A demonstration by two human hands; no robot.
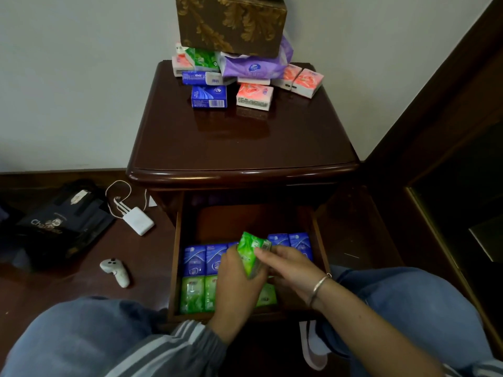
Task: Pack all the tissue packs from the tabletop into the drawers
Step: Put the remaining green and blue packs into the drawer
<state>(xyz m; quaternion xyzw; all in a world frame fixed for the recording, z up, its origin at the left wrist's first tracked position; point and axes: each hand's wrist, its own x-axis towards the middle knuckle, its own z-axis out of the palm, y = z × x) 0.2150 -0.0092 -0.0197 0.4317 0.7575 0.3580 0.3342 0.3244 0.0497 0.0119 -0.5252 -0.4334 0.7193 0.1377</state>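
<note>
Over the open drawer [320, 240] my left hand [236, 278] and my right hand [292, 265] both grip one green tissue pack [249, 251], tilted upright. Below them the drawer holds a row of blue packs [194, 258] and a row of green packs [192, 293]. At the back of the dark wooden tabletop [245, 142] lies a pile of packs: a blue one [209, 96], pink ones [254, 96], a green one [202, 59] and a large purple pack [254, 67].
A brown patterned box [231, 21] sits on top of the pile. On the floor to the left lie a white charger with cable [138, 220], a white controller [117, 271] and a dark bag [58, 224]. My knees frame the drawer.
</note>
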